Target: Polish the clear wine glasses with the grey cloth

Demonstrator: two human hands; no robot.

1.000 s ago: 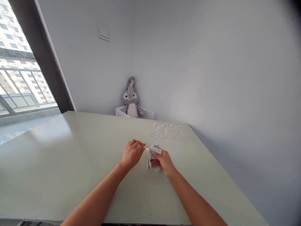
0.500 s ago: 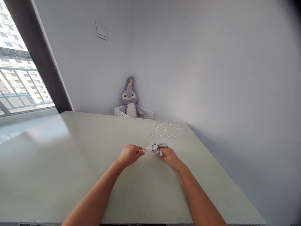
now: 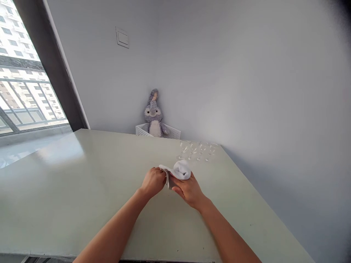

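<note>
A white-grey cloth [image 3: 182,170] is bunched over the middle, one flap hanging down on its left side. My right hand [image 3: 190,188] holds it from the right and below, thumb apart from the other fingers. At the cloth's left edge, my left hand [image 3: 154,180] is closed, knuckles up. Half a second ago this hand pinched the stem end of a clear wine glass; the cloth and fingers now hide that glass. Beyond the hands, several clear stemmed glasses [image 3: 183,147] stand in a row.
The pale green table [image 3: 109,160] spreads under both arms, its right edge running close to the wall. Behind its far edge, a grey plush rabbit [image 3: 155,120] sits in a white perforated basket [image 3: 173,133]. A window [image 3: 30,95] is at the left.
My right hand has turned and shifted slightly left, bringing the cloth over towards my left hand. The cloth is more spread out and covers the glass that was partly visible. The view has shifted slightly.
</note>
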